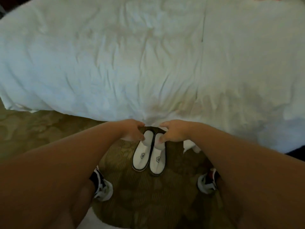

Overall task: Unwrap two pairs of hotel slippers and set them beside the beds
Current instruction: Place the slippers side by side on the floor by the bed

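A: Where are the slippers (pixel 141 152)?
B: On the floor (pixel 140 204), just beside the bed (pixel 148 55), toes toward it. The left hand (pixel 132 131) and right hand (pixel 172 133) each pinch one toe, fingers curled.
A: Tips?
B: Square the heels, sides touching, then release both together.
A: Count?
B: Two slippers, one pair. One bed. The second pair isn't in view.

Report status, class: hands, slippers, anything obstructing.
Left hand grips left slipper toe. Right hand grips right slipper toe. Pair side by side on carpet; duvet edge close ahead.
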